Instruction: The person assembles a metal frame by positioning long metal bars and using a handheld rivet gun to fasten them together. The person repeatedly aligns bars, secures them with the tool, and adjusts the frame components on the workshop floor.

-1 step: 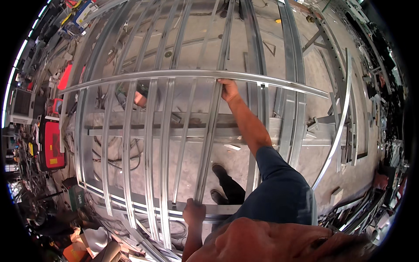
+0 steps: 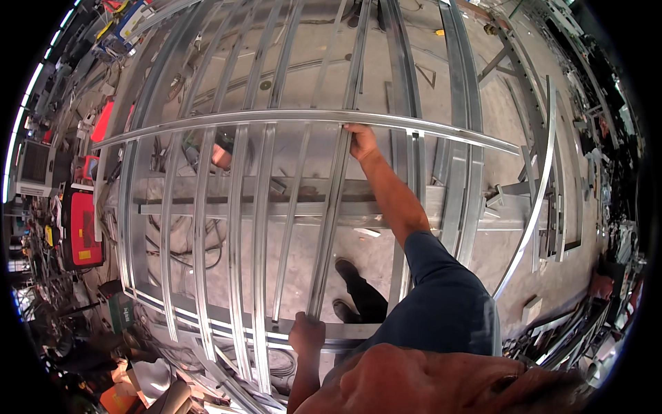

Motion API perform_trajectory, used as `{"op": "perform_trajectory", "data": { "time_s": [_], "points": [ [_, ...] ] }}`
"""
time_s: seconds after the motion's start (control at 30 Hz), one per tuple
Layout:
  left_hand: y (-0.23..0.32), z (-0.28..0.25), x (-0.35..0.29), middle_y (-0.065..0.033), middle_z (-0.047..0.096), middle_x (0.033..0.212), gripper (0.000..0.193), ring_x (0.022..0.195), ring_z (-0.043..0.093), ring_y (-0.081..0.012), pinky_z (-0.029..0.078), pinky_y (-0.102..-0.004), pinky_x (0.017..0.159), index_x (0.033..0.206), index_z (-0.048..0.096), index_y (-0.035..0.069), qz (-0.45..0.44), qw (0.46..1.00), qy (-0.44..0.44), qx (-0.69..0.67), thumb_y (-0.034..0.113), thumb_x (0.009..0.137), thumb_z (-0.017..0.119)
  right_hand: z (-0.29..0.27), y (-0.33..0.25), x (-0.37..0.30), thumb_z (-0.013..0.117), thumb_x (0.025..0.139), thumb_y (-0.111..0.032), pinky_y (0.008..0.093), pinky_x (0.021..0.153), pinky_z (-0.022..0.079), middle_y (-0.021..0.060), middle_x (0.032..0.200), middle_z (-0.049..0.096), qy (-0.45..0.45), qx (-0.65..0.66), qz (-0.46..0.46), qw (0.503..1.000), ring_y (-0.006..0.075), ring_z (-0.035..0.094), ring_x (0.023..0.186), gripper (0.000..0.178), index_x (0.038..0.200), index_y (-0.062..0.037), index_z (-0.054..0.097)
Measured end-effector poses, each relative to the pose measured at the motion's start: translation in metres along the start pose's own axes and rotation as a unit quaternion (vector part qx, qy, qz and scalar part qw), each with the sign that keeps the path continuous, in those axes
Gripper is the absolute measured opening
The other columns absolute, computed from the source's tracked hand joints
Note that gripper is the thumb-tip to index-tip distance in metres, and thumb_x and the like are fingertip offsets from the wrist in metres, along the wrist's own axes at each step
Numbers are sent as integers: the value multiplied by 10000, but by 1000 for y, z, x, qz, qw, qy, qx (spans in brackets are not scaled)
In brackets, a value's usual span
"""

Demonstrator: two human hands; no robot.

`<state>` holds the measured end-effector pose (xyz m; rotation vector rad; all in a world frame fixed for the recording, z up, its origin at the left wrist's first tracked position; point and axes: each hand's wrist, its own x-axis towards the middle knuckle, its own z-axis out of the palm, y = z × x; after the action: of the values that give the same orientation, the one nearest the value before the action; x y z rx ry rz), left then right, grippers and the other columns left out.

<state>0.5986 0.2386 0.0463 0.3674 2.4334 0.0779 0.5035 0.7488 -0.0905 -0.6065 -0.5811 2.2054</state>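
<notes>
A long metal stud [image 2: 331, 222] slants across the middle of the frame, one of several silvery bars set side by side. My left hand [image 2: 307, 334] is closed round its near end, beside the near rail [image 2: 338, 331]. Further away, my right hand [image 2: 361, 142] grips the same stud just below the metal crossbar [image 2: 310, 116]. That crossbar lies over the bars from left to right. My right fingertips are partly hidden behind the stud and the crossbar.
A dark shoe [image 2: 343, 265] shows on the concrete floor through the bars. To the left sits a red and black case [image 2: 83, 228]. A curved metal strip [image 2: 534, 214] stands out at the right, with scrap metal [image 2: 562, 345] heaped nearby. Cables [image 2: 200, 255] lie under the frame.
</notes>
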Motion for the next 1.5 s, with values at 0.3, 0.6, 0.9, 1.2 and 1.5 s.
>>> {"op": "perform_trajectory", "data": {
  "time_s": [0.3, 0.6, 0.9, 1.2, 1.5],
  "points": [
    [5, 18, 5, -207, 702, 846, 314, 800, 691, -422, 553, -514, 751, 976, 594, 47, 9, 1000, 4, -4, 200, 715, 675, -4, -16, -18, 694, 790, 40, 342, 817, 533, 44, 962, 682, -9, 12, 6, 1000, 196, 661, 902, 265, 1035, -47, 643],
    [13, 18, 9, -226, 693, 810, 300, 801, 687, -439, 547, -529, 756, 943, 591, 32, -11, 1000, 10, 17, 213, 719, 680, 1, -17, -19, 680, 817, 16, 317, 768, 537, 29, 969, 686, -36, 33, -12, 999, 173, 667, 881, 280, 1086, -44, 628],
    [26, 7, 23, -219, 693, 806, 301, 798, 685, -433, 545, -530, 757, 930, 586, 27, 13, 1000, -5, -25, 211, 714, 689, -7, -20, 1, 672, 788, 62, 316, 822, 512, 32, 996, 669, -22, 64, -9, 998, 170, 644, 911, 305, 1068, -46, 612],
    [35, 20, 40, -146, 701, 768, 238, 765, 700, -367, 558, -484, 723, 887, 598, 58, 55, 997, 52, -33, 194, 727, 711, 5, -35, 25, 650, 800, 72, 320, 898, 488, 55, 1013, 663, -46, 64, -23, 997, 188, 634, 962, 322, 1106, -18, 612],
    [57, 21, 34, -154, 692, 774, 259, 760, 685, -396, 541, -511, 708, 895, 581, 58, 80, 993, 58, -70, 225, 754, 720, -1, -35, 28, 641, 821, -2, 326, 895, 490, 58, 1032, 655, -48, 56, -36, 997, 196, 624, 980, 289, 1109, -14, 611]
  ]
}}
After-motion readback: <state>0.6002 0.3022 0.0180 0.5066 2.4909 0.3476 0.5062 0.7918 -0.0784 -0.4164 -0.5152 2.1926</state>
